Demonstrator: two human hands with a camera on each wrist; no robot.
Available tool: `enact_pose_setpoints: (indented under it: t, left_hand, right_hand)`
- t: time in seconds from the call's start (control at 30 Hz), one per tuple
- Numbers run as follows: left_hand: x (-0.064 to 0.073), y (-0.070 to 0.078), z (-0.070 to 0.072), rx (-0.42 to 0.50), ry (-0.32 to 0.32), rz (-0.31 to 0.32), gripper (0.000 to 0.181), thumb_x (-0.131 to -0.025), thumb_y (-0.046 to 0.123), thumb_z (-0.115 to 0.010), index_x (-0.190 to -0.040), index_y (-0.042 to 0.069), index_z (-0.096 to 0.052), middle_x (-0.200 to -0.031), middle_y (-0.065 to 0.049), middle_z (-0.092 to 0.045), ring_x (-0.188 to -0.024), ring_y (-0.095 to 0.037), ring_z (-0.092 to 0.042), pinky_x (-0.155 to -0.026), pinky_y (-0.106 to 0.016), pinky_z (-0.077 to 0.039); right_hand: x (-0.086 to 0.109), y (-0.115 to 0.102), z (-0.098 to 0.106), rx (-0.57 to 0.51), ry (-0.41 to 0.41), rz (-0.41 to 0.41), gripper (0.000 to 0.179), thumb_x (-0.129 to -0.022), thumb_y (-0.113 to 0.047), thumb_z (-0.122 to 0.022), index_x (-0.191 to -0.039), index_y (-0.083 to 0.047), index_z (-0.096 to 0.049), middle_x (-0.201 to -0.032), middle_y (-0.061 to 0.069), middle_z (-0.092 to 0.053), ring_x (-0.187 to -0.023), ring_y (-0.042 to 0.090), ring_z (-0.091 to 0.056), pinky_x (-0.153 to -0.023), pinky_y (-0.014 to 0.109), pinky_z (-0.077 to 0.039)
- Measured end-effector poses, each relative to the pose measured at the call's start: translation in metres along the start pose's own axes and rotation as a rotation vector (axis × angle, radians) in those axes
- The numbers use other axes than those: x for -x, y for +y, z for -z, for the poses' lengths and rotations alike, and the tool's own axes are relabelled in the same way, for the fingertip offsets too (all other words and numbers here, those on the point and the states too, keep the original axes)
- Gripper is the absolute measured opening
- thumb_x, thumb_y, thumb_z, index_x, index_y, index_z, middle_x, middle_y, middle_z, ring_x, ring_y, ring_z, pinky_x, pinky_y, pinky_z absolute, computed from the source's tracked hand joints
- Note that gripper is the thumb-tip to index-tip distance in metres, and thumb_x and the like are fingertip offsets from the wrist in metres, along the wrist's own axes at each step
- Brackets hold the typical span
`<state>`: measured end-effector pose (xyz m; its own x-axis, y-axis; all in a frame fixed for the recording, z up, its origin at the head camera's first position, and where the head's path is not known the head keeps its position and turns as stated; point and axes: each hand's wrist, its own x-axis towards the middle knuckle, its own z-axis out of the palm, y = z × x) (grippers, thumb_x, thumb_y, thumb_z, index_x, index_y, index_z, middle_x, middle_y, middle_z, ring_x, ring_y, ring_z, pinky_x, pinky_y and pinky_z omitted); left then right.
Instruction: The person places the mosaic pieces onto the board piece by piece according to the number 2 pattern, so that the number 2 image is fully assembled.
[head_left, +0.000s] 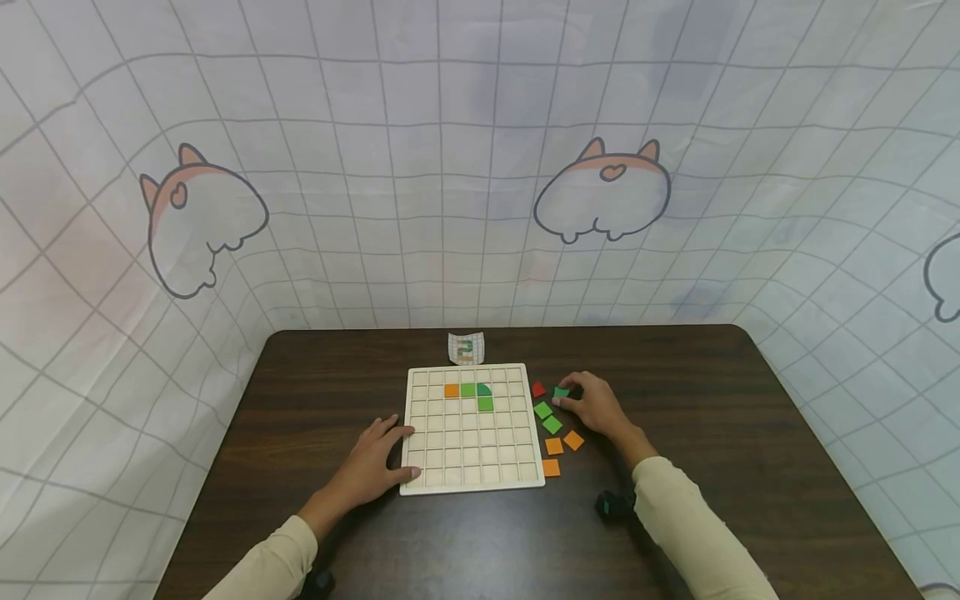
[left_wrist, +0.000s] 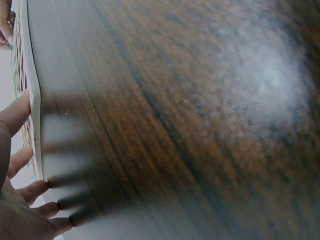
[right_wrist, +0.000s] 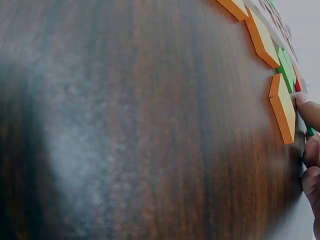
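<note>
A cream gridded board (head_left: 453, 458) lies on the dark table. On it sit an orange square tile (head_left: 452, 391), two light green squares (head_left: 486, 404) and a dark green rounded tile (head_left: 483, 389). My left hand (head_left: 367, 467) rests at the board's left edge, fingers spread, with thumb and index finger on the rim. Right of the board, my right hand (head_left: 598, 407) pinches a dark green tile (head_left: 560, 392) between thumb and fingers. Only a sliver of that green tile (right_wrist: 309, 129) shows in the right wrist view.
Beside the board's right edge lie a red tile (head_left: 538, 389), two light green tiles (head_left: 552, 424) and several orange tiles (head_left: 573, 440). A small paper with a coloured grid pattern (head_left: 467, 348) stands behind the board. A white gridded curtain (head_left: 487, 192) surrounds the table.
</note>
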<state>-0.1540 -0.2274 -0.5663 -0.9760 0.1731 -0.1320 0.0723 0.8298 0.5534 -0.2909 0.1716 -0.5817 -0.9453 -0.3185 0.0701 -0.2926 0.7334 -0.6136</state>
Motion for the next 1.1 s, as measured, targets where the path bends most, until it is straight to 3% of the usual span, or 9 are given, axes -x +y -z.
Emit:
enact_pose_setpoints:
  t: [0.27, 0.53, 0.77, 0.93, 1.1]
  left_hand:
    - [0.0012, -0.0006, -0.0003, 0.005, 0.001, 0.001, 0.068, -0.084, 0.04, -0.081, -0.142, 0.015, -0.055, -0.159, -0.021, -0.035, -0.15, -0.048, -0.022, -0.111, -0.071, -0.028]
    - [0.001, -0.0004, -0.0004, -0.001, 0.002, 0.005, 0.067, -0.084, 0.039, -0.081, -0.142, 0.014, -0.056, -0.159, -0.021, -0.035, -0.15, -0.047, -0.022, -0.111, -0.071, -0.028]
    - [0.0007, 0.0003, -0.0001, 0.009, -0.004, 0.009, 0.067, -0.085, 0.039, -0.08, -0.142, 0.014, -0.055, -0.16, -0.021, -0.035, -0.151, -0.047, -0.021, -0.112, -0.071, -0.026]
    - [0.0007, 0.0001, 0.0002, 0.008, -0.013, 0.011, 0.068, -0.085, 0.04, -0.08, -0.143, 0.015, -0.054, -0.161, -0.02, -0.034, -0.151, -0.047, -0.02, -0.113, -0.071, -0.025]
    - [0.0003, 0.0, 0.0007, 0.01, -0.008, 0.006, 0.068, -0.085, 0.04, -0.08, -0.143, 0.014, -0.055, -0.16, -0.021, -0.034, -0.151, -0.048, -0.021, -0.112, -0.072, -0.025]
  right_hand:
    - [0.0027, 0.0014, -0.0011, -0.03, 0.037, 0.053, 0.027, -0.088, -0.024, -0.079, -0.109, -0.009, -0.073, -0.098, 0.006, -0.067, -0.089, 0.021, -0.062, -0.081, 0.044, -0.052]
    - [0.0033, 0.0033, -0.0015, -0.076, 0.024, 0.109, 0.022, -0.088, -0.024, -0.079, -0.104, -0.011, -0.074, -0.089, 0.0, -0.067, -0.08, 0.013, -0.058, -0.072, 0.031, -0.047]
    - [0.003, 0.0022, -0.0012, -0.109, -0.01, 0.064, 0.024, -0.09, -0.024, -0.077, -0.109, -0.011, -0.073, -0.087, 0.0, -0.067, -0.065, 0.011, -0.054, -0.061, 0.027, -0.044]
    - [0.0042, -0.0018, 0.0014, -0.206, -0.065, 0.004, 0.029, -0.091, -0.022, -0.076, -0.115, -0.008, -0.072, -0.087, 0.004, -0.067, -0.053, 0.013, -0.053, -0.051, 0.028, -0.047]
    - [0.0045, -0.0062, 0.0029, -0.291, -0.106, -0.04, 0.032, -0.093, -0.022, -0.074, -0.121, -0.007, -0.071, -0.089, 0.007, -0.068, -0.051, 0.015, -0.053, -0.048, 0.029, -0.047]
